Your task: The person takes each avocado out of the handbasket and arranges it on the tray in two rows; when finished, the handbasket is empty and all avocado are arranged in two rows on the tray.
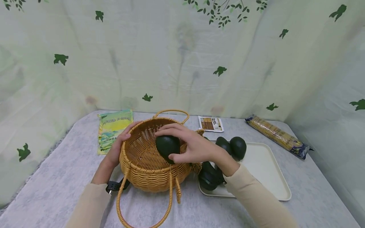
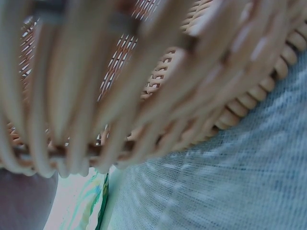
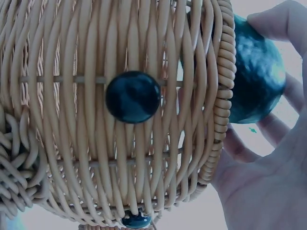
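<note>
A dark green avocado [image 1: 167,148] is gripped between the thumb and fingers of my right hand [image 1: 189,142], over the mouth of a round wicker basket [image 1: 152,182]. In the right wrist view the same avocado [image 3: 256,72] shows beside the braided rim, with my fingers around its far side. My left hand [image 1: 117,147] holds the basket at its left rim. The left wrist view is filled mostly by the blurred weave of the basket wall [image 2: 158,110]. Woven floor shows inside the basket; its right part is hidden behind my right hand.
A white tray [image 1: 263,164] at the right holds several dark avocados [image 1: 238,148], partly behind my right forearm. Behind stand a green-yellow packet [image 1: 114,128], a small white-brown packet [image 1: 211,123] and a long golden package [image 1: 276,134]. A looped handle [image 1: 168,212] hangs toward the front.
</note>
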A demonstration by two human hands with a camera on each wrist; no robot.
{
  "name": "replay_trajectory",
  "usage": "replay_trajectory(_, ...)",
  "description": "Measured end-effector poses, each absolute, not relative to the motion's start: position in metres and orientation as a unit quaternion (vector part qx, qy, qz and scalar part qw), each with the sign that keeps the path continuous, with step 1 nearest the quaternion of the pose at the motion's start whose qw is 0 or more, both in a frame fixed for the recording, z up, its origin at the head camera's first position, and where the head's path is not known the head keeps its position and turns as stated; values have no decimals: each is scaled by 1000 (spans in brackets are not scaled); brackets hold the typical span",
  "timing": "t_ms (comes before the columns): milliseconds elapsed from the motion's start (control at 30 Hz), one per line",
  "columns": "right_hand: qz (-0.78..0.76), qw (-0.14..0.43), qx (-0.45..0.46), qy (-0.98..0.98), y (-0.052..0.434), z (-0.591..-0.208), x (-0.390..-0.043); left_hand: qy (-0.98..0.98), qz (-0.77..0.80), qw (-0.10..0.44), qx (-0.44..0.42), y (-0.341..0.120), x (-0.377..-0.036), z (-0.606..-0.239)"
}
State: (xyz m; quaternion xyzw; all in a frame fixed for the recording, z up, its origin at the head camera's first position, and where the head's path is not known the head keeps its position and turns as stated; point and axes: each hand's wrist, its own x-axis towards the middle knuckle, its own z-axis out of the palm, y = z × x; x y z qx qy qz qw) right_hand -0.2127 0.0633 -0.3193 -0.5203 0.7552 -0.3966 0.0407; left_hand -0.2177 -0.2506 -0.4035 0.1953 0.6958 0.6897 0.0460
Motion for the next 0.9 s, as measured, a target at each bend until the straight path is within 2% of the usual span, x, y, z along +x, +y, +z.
replay_trajectory(600, -468, 20, -484, 739, 83, -321, -205, 679, 702, 46, 210, -252, -218, -406)
replay_trajectory(900, -453, -16, -468, 758, 94, -322, -199, 678, 701, 47, 216, -252, -219, -406)
